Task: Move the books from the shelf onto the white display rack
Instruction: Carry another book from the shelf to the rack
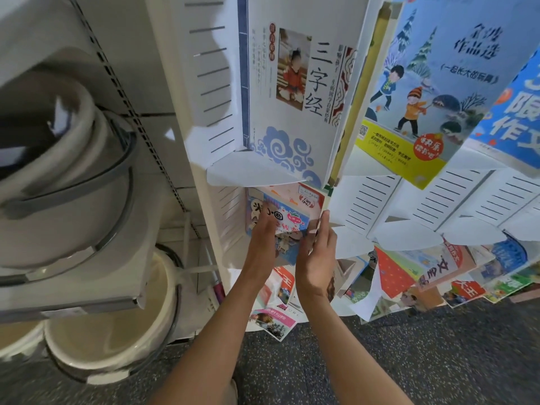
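Both bare forearms reach up and forward from the bottom of the view, running nearly side by side. The left hand [264, 238] lies palm-down with its fingers straight and flat, fingertips pressing on a book cover just ahead of them. The right hand [317, 255] stands on edge, palm facing left toward the other hand, fingers straight and held together, pointing up, with the thumb tucked toward the palm. The two hands sit close, a narrow gap between them, wrists straight.
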Available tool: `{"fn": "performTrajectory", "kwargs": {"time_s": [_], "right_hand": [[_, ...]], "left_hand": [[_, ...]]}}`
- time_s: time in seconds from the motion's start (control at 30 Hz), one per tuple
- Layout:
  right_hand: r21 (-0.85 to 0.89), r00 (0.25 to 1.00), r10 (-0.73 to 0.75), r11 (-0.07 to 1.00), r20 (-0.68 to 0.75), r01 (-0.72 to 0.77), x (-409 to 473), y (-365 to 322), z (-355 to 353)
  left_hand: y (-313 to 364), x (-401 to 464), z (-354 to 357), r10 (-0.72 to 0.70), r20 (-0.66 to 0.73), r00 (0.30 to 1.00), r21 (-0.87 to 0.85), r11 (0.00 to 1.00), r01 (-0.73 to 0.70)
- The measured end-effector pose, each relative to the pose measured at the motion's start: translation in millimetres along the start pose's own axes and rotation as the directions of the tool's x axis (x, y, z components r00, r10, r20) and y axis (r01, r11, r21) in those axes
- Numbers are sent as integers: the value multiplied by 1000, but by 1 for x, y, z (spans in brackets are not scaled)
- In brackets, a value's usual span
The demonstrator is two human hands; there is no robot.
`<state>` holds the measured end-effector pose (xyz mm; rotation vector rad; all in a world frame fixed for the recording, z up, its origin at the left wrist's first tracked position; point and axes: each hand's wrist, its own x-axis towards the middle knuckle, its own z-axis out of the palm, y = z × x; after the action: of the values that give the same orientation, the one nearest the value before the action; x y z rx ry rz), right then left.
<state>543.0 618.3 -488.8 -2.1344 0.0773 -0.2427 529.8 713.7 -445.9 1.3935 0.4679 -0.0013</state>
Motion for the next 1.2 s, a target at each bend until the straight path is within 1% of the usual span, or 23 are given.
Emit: {"fn": "performTrajectory", "kwargs": {"time_s": [0.13,0.2,0.3,0.4,0.43,0.5,0.57,0.63,0.7,0.73,0.77,0.83,0.87,0.97,1.03,1.13,1.2], "right_hand": [[-17,999,-16,1000,52,17,3,0,-5],[5,996,-21,1000,91,21,3,1,-12],[26,987,-92,996,133,90,-6,2,-25],[32,972,-119,993,204,115,-7,-9,-29],[-5,966,-116,993,230,120,-4,-14,-28],[-136,962,-94,982,256,133,2,-20,-28],[-205,953,-96,966,286,159,3,-22,-31],[-176,947,-90,973,308,150,1,-24,-38],[-135,946,-111,978,303,158,-2,-29,-47],[-128,947,-121,978,298,165,-3,-34,-53],[-128,949,-123,978,291,166,-5,-40,-58],[-127,954,-115,980,278,155,-11,-54,-72],[-121,957,-116,981,267,153,-16,-62,-80],[-92,968,-131,984,216,154,-34,-88,-110],[-63,969,-159,983,189,173,-50,-105,-132],[-24,964,-229,972,138,234,-74,-129,-161],[4,962,-243,970,125,245,-88,-143,-177]], "left_hand": [[-5,-10,2,-5,70,998,-4,1000,5],[-6,-12,2,-14,99,995,7,1000,13],[1,-14,3,-70,93,993,9,998,69],[12,-18,2,-103,75,992,58,993,99],[16,-20,2,-96,58,994,56,994,93],[23,-24,1,-84,29,996,70,994,81],[31,-31,0,-56,37,998,149,988,50],[37,-42,-3,-10,63,998,217,976,-4],[39,-53,-8,27,53,998,272,961,-41],[40,-59,-11,54,50,997,343,937,-68],[40,-65,-15,87,57,995,453,886,-103],[40,-80,-24,149,74,986,656,738,-161],[43,-88,-28,172,69,983,707,687,-169],[58,-119,-37,276,70,958,815,538,-215],[73,-145,-41,333,78,940,857,460,-234],[98,-183,-48,379,59,924,889,401,-221],[112,-208,-53,418,45,907,913,351,-207]]}}
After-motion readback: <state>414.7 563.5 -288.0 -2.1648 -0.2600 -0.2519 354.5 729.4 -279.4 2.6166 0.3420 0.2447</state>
